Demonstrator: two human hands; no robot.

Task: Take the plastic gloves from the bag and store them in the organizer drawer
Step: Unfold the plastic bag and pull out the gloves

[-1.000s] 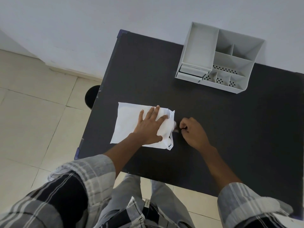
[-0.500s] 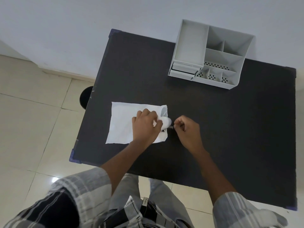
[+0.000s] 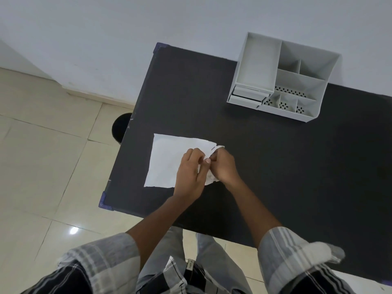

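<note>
Both hands have closed in on the bag's right end since half a second ago, when the right hand sat apart on the bare table. Now the left hand [image 3: 191, 172] lies curled over the white bag [image 3: 167, 160], fingers bent and pinching its open edge, while the right hand [image 3: 223, 166] grips that same edge from the other side, thumbs almost touching. Whether any gloves are out cannot be told; the hands hide the opening. Flat on the black table [image 3: 275, 166], the bag sits near the left edge. Well apart, at the far right against the pale wall [image 3: 127, 39], stands the grey organizer [image 3: 282, 77], its drawers [image 3: 247, 96] shut. Beige floor tiles [image 3: 42, 155] lie to the left.
</note>
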